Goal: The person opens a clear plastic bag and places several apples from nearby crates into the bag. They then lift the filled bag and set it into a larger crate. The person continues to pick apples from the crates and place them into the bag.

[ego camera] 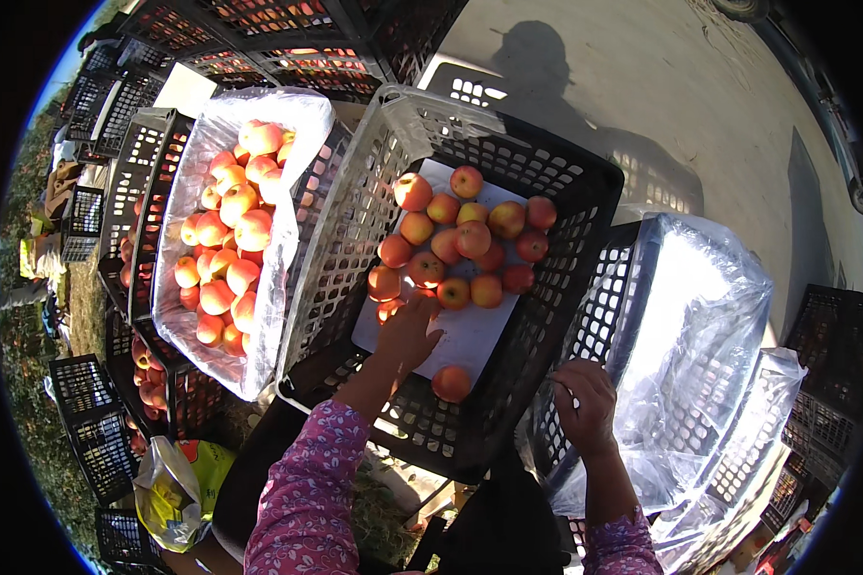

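My left hand reaches into a black plastic crate, its fingers over an apple that they partly cover; whether they grip it is hidden. Several red-yellow apples lie around and beyond the fingertips, on a pale sheet at the crate's bottom. One lone apple rests nearer to me, below the hand. My right hand hovers at the crate's right outer side, beside a crate lined with clear plastic film. Its fingers are curled, and I cannot tell whether they hold anything.
On the left, a film-lined crate is heaped with apples. Stacked crates of apples stand beyond it, and more black crates are at the far left. A yellow-green plastic bag lies at lower left. Shadows fall on the concrete ground.
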`<state>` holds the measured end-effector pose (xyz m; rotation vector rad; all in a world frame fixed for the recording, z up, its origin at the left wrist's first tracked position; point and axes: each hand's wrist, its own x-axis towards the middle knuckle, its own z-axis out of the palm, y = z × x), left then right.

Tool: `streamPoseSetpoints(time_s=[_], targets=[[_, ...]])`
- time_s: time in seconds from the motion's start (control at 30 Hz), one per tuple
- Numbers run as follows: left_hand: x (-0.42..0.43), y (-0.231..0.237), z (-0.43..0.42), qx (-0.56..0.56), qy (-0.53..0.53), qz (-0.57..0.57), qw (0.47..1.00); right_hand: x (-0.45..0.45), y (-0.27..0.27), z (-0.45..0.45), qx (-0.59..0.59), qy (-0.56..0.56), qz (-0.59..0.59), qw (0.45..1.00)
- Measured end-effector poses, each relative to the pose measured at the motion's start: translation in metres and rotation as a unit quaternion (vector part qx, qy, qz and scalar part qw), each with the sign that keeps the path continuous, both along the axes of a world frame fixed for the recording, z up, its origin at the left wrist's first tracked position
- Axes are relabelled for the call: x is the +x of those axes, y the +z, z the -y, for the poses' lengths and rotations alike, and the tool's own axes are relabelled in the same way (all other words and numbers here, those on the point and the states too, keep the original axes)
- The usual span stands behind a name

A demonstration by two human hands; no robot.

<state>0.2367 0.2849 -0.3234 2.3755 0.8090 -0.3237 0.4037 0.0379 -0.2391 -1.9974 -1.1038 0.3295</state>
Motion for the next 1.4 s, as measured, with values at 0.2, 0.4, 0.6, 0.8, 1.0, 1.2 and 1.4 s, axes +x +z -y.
streamPoseSetpoints(time_s=[0.2, 0.4, 0.6, 0.8, 1.0, 1.2, 1.4], targets=[[0.049, -0.058, 0.020, 0.236, -0.122, 0.034, 0.964, 0.002, -0.003, 0.002, 0.005, 0.010, 0.000, 1.000], [0.057, -0.082, 0.020, 0.260, -0.108, -0.005, 0.959, 0.003, -0.004, 0.003, 0.014, 0.020, -0.016, 1.000], [0.014, -0.046, 0.009, -0.294, 0.146, 0.145, 0.934, 0.005, -0.004, 0.003, 0.032, 0.015, -0.030, 0.999], [0.021, -0.019, 0.007, -0.714, 0.300, 0.218, 0.594, 0.005, -0.002, 0.004, 0.030, 0.014, -0.040, 0.999], [0.038, -0.061, 0.016, -0.695, 0.438, 0.213, 0.529, 0.006, -0.002, 0.004, 0.026, 0.023, -0.040, 0.999], [0.072, -0.075, 0.022, -0.298, 0.298, -0.013, 0.907, 0.006, -0.003, 0.004, 0.024, 0.018, -0.032, 0.999], [0.100, -0.065, 0.027, -0.119, 0.163, -0.130, 0.971, 0.006, -0.003, 0.003, 0.024, 0.018, -0.028, 0.999]])
